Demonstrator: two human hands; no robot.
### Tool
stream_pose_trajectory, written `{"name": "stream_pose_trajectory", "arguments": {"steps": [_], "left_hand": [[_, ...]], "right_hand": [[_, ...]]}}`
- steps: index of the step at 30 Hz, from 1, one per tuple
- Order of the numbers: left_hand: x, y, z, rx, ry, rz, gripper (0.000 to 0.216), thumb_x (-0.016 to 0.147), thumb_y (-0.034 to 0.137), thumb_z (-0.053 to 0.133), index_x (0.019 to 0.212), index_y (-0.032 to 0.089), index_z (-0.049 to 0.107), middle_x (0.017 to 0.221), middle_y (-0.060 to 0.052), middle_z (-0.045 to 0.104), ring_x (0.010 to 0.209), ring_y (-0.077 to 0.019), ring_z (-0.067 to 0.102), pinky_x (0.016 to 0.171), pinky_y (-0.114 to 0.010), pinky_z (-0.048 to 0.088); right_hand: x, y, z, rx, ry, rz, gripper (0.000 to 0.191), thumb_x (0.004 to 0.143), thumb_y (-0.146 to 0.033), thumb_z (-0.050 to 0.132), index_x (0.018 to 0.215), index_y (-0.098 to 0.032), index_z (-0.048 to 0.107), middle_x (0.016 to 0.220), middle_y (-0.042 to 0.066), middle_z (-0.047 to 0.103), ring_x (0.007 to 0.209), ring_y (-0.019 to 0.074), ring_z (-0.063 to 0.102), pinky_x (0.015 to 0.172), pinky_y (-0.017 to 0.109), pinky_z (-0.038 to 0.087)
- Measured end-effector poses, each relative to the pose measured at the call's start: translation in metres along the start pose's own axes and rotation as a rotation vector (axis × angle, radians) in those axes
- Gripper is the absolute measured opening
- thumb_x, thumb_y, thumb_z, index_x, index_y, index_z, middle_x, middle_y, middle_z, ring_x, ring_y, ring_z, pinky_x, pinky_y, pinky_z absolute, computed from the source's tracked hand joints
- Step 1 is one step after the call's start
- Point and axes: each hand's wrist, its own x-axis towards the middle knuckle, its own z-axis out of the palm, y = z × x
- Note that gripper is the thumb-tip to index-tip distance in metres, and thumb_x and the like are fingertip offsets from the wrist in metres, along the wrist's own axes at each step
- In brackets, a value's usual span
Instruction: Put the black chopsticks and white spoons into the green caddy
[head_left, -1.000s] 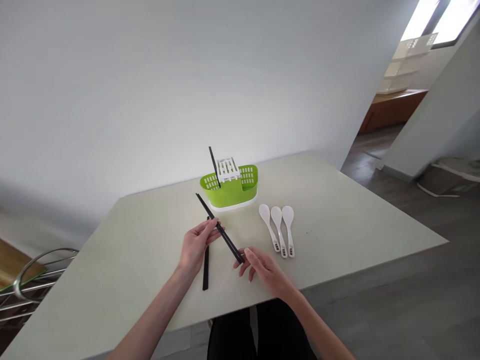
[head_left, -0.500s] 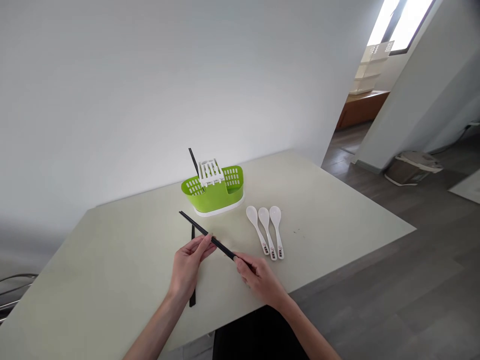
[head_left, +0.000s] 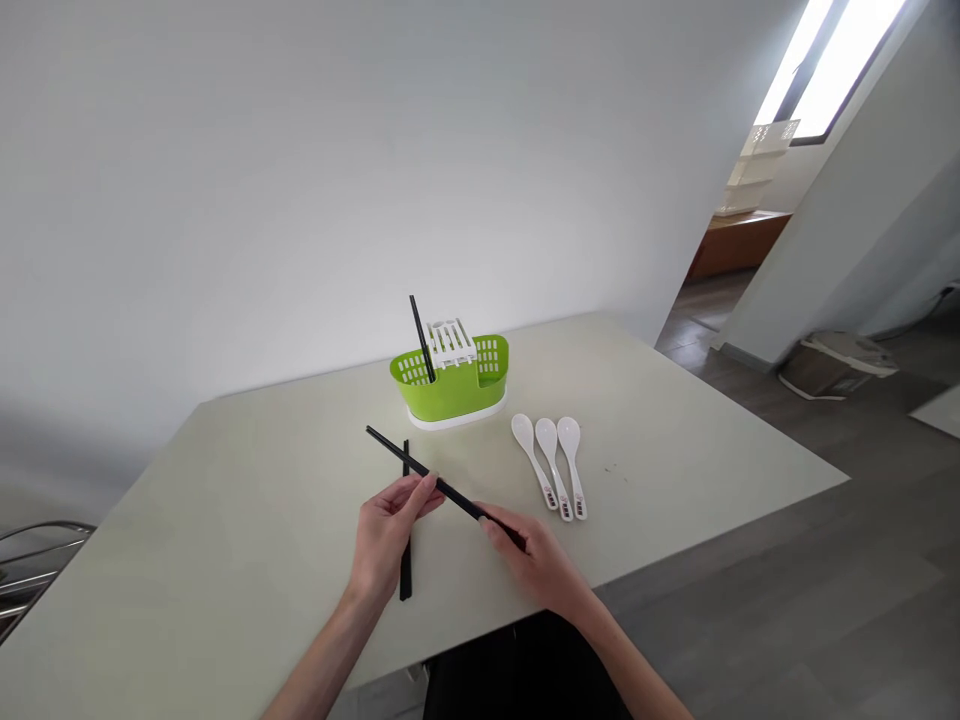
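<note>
Both hands hold one black chopstick (head_left: 457, 494) slanted just above the pale table (head_left: 675, 440). My left hand (head_left: 388, 530) pinches its middle with thumb and fingertips. My right hand (head_left: 529, 556) is closed round its near end. A second black chopstick (head_left: 406, 580) lies flat on the table under my left hand. Behind them stands a green cutlery basket (head_left: 452, 385) with a white slotted insert (head_left: 451, 340) and a third black chopstick (head_left: 421, 337) upright in its left part.
Three white spoons (head_left: 553, 464) lie side by side to the right of the basket. A metal rack (head_left: 30, 565) shows at the far left edge. To the right the table ends over a dark floor, with a doorway, a white shelf and a window beyond.
My right hand has closed on the near end of the chopstick, which it only touched a second ago. The chopstick now lies lower and flatter. The view has shifted slightly.
</note>
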Motion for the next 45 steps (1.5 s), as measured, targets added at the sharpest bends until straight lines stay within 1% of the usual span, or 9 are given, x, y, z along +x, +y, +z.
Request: {"name": "stream_pose_trajectory", "arguments": {"steps": [4, 8, 10, 13, 19, 24, 29, 40, 45], "left_hand": [[0.019, 0.032, -0.025, 0.014, 0.137, 0.157, 0.038, 0.074, 0.05, 0.089, 0.09, 0.016, 0.081, 0.095, -0.007, 0.081, 0.094, -0.0239, 0.079, 0.099, -0.037, 0.063], [0.064, 0.102, -0.06, -0.006, 0.406, 0.47, 0.039, 0.072, 0.047, 0.091, 0.094, 0.016, 0.082, 0.09, -0.005, 0.081, 0.087, -0.02, 0.079, 0.099, -0.034, 0.063], [0.089, 0.137, -0.068, -0.002, 0.44, 0.604, 0.039, 0.072, 0.046, 0.092, 0.094, 0.016, 0.081, 0.089, -0.005, 0.08, 0.084, -0.0197, 0.079, 0.097, -0.035, 0.065], [0.126, 0.165, -0.062, 0.072, 0.406, 0.629, 0.039, 0.072, 0.043, 0.092, 0.095, 0.014, 0.08, 0.092, -0.006, 0.081, 0.083, -0.0202, 0.08, 0.095, -0.035, 0.065], [0.189, 0.139, -0.023, 0.313, 0.276, 0.473, 0.039, 0.076, 0.042, 0.085, 0.099, 0.012, 0.078, 0.093, -0.011, 0.082, 0.083, -0.0238, 0.081, 0.086, -0.035, 0.066], [0.216, 0.119, -0.004, 0.68, 0.206, 0.422, 0.032, 0.082, 0.041, 0.078, 0.098, 0.014, 0.081, 0.096, -0.011, 0.083, 0.09, -0.0259, 0.08, 0.088, -0.035, 0.063], [0.227, 0.12, 0.003, 0.836, 0.181, 0.449, 0.026, 0.077, 0.044, 0.082, 0.089, 0.021, 0.084, 0.103, -0.008, 0.083, 0.103, -0.0299, 0.077, 0.093, -0.035, 0.059], [0.237, 0.114, 0.003, 1.011, 0.122, 0.436, 0.025, 0.082, 0.047, 0.078, 0.085, 0.023, 0.085, 0.11, -0.008, 0.082, 0.106, -0.0305, 0.073, 0.091, -0.036, 0.057], [0.229, 0.114, 0.004, 1.163, 0.164, 0.598, 0.03, 0.085, 0.052, 0.076, 0.081, 0.023, 0.083, 0.113, -0.012, 0.078, 0.12, -0.036, 0.063, 0.104, -0.048, 0.049]], "right_hand": [[-0.002, 0.006, 0.004, 0.017, 0.021, 0.03, 0.056, 0.106, -0.054, 0.05, 0.153, -0.025, 0.058, 0.083, 0.001, 0.061, 0.071, 0.0162, 0.056, 0.07, 0.03, 0.052], [-0.002, 0.012, 0.009, 0.071, 0.033, 0.052, 0.058, 0.105, -0.052, 0.053, 0.155, -0.024, 0.052, 0.083, -0.002, 0.055, 0.068, 0.0132, 0.051, 0.064, 0.027, 0.045], [-0.001, 0.014, 0.01, 0.073, 0.031, 0.046, 0.055, 0.104, -0.05, 0.055, 0.151, -0.023, 0.054, 0.084, -0.002, 0.055, 0.069, 0.0129, 0.051, 0.065, 0.027, 0.045], [0.0, 0.015, 0.011, 0.082, 0.022, 0.038, 0.05, 0.104, -0.049, 0.056, 0.148, -0.024, 0.055, 0.084, -0.002, 0.057, 0.069, 0.0126, 0.052, 0.065, 0.027, 0.044], [0.0, 0.015, 0.011, 0.086, 0.022, 0.044, 0.047, 0.106, -0.049, 0.05, 0.146, -0.024, 0.053, 0.085, -0.001, 0.058, 0.068, 0.0125, 0.053, 0.063, 0.026, 0.046], [0.0, 0.014, 0.013, 0.075, 0.034, 0.044, 0.046, 0.107, -0.048, 0.049, 0.146, -0.025, 0.053, 0.085, -0.001, 0.059, 0.068, 0.0127, 0.053, 0.062, 0.026, 0.046], [0.001, 0.013, 0.012, 0.063, 0.017, 0.055, 0.045, 0.108, -0.048, 0.047, 0.146, -0.025, 0.052, 0.088, 0.0, 0.06, 0.069, 0.0134, 0.053, 0.064, 0.027, 0.046], [0.001, 0.013, 0.012, 0.078, 0.014, 0.058, 0.043, 0.108, -0.049, 0.045, 0.143, -0.024, 0.053, 0.083, -0.002, 0.058, 0.064, 0.0123, 0.051, 0.06, 0.026, 0.045], [0.001, 0.011, 0.012, 0.066, 0.013, 0.068, 0.044, 0.108, -0.051, 0.046, 0.14, -0.022, 0.055, 0.085, -0.001, 0.059, 0.064, 0.0122, 0.052, 0.06, 0.026, 0.046]]}}
